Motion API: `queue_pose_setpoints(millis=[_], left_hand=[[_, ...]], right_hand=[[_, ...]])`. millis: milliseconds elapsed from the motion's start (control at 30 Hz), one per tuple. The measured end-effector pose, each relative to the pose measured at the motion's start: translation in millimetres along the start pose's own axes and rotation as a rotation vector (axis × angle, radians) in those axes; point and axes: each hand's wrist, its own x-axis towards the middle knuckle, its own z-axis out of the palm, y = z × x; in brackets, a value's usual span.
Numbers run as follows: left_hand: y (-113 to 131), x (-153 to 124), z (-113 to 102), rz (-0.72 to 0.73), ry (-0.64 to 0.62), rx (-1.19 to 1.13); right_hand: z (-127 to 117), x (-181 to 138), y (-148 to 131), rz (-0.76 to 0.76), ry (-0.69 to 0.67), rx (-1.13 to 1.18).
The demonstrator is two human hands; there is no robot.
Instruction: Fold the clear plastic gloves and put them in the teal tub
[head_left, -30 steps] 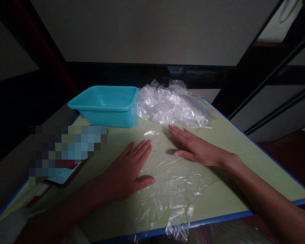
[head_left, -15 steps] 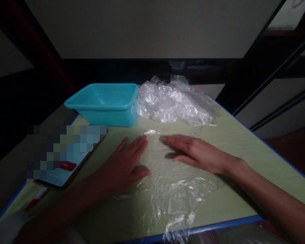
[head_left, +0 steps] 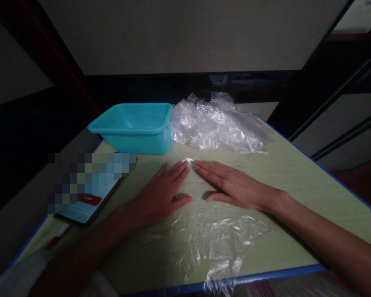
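Observation:
A clear plastic sheet (head_left: 213, 235) lies flat on the pale green table (head_left: 312, 194), its near end hanging over the front edge. My left hand (head_left: 162, 196) rests palm down on the sheet's far left part, fingers stretched out. My right hand (head_left: 231, 185) lies flat beside it, fingers straight and pointing left. The fingertips of both hands almost meet near the sheet's far end. Neither hand holds anything.
A turquoise plastic tub (head_left: 134, 126) stands at the back left. A crumpled heap of clear plastic (head_left: 216, 126) lies to its right. A phone (head_left: 86, 202) with a lit screen lies at the left edge. The table has a blue rim (head_left: 266, 276).
Both hands slid forward and toward each other over the sheet; the right fingertips moved left to meet the left ones. The sheet looks flatter beneath them.

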Motion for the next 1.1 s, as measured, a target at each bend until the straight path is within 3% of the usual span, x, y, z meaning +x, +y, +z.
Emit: queue_pose_setpoints(millis=[300, 767, 867, 967, 1100], left_hand=[[-1, -1, 1, -0.024, -0.027, 0.004], [-2, 0, 3, -0.110, -0.020, -0.106], [-4, 1, 7, -0.212, 0.064, -0.272], [-8, 8, 10, -0.333, 0.256, -0.453], [-14, 22, 10, -0.417, 0.435, -0.522]], right_hand=[[-2, -14, 12, 0.125, -0.153, 0.042], [-7, -15, 9, 0.145, -0.097, 0.031], [-11, -14, 8, 0.152, -0.067, 0.003], [-20, -14, 7, 0.186, 0.004, -0.026], [-33, -16, 8, 0.311, 0.069, -0.100]])
